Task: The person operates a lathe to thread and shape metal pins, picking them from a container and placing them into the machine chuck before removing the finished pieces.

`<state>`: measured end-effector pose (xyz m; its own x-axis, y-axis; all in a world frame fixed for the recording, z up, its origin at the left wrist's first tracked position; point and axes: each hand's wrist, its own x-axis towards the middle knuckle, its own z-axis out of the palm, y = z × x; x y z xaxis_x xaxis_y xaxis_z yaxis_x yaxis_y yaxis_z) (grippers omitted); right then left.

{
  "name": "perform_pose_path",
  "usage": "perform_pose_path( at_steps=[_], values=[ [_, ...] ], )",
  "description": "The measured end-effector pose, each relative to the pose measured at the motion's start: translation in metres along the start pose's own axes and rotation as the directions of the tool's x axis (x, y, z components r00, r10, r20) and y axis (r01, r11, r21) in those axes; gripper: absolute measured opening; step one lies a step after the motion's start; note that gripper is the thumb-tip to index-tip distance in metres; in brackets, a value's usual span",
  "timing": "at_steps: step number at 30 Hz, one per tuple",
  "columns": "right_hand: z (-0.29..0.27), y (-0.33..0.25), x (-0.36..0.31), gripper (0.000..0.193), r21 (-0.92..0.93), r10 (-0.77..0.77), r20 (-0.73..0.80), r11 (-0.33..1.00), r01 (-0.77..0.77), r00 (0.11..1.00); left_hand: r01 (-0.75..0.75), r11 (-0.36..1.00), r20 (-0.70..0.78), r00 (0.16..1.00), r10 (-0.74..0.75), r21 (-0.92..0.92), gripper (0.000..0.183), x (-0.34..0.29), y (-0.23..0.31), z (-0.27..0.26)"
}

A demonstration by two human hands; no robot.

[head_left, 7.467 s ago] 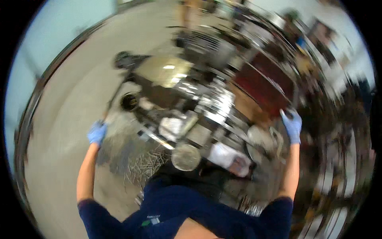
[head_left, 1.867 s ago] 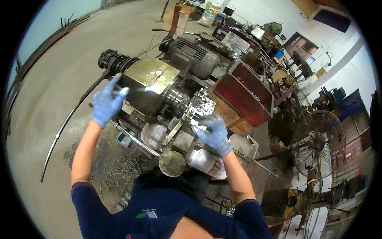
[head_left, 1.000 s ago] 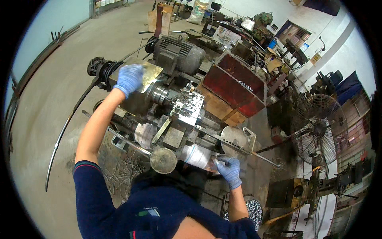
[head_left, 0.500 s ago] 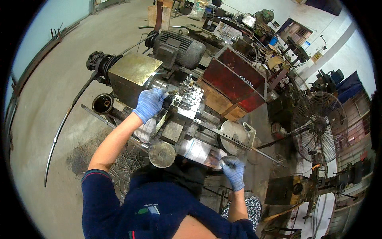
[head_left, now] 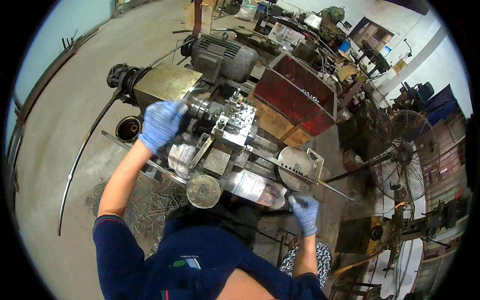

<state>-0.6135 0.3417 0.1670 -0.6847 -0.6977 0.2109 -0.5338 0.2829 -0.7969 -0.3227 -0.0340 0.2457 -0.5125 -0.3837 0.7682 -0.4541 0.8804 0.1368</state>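
A small lathe-like machine stands before me, with a brassy-topped box [head_left: 167, 82] and a shiny round metal spindle [head_left: 201, 107]. My left hand [head_left: 162, 126], in a blue knit glove, hovers just left of the spindle. Its fingers are curled together, and what they hold, if anything, is hidden. Metal chips cover the tool block [head_left: 239, 122] right of the spindle. Below it is a round grey handwheel disc [head_left: 203, 191]. My right hand [head_left: 306, 215], gloved too, is closed by the right end of a printed sheet [head_left: 250, 187]; a dark piece shows at its fingertips, too unclear to name.
An electric motor [head_left: 225, 57] sits behind the box. To its right is a red metal bin [head_left: 295, 95] on wood. A large caged fan [head_left: 403, 152] stands at the right. Metal scraps [head_left: 152, 210] litter the floor at lower left, and a long bent rod [head_left: 82, 150] hangs left.
My left hand has drawn back leftward from beside the tool block, uncovering the spindle area. My right hand has shifted slightly to the right.
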Motion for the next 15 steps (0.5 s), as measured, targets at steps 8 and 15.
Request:
perform_pose_path(
  at_steps=[8, 15],
  values=[
    [-0.091, 0.125, 0.088, 0.044, -0.228, 0.159, -0.248, 0.949, -0.216, 0.956, 0.190, 0.965, 0.244, 0.942, -0.231, 0.182, 0.029, -0.001, -0.064, -0.013],
    [-0.149, 0.203, 0.101, 0.067, -0.901, 0.382, -0.214, 0.279, -0.333, 0.899, 0.564, 0.779, -0.108, 0.787, -0.608, -0.275, 0.031, -0.062, -0.084, -0.049]
  ],
)
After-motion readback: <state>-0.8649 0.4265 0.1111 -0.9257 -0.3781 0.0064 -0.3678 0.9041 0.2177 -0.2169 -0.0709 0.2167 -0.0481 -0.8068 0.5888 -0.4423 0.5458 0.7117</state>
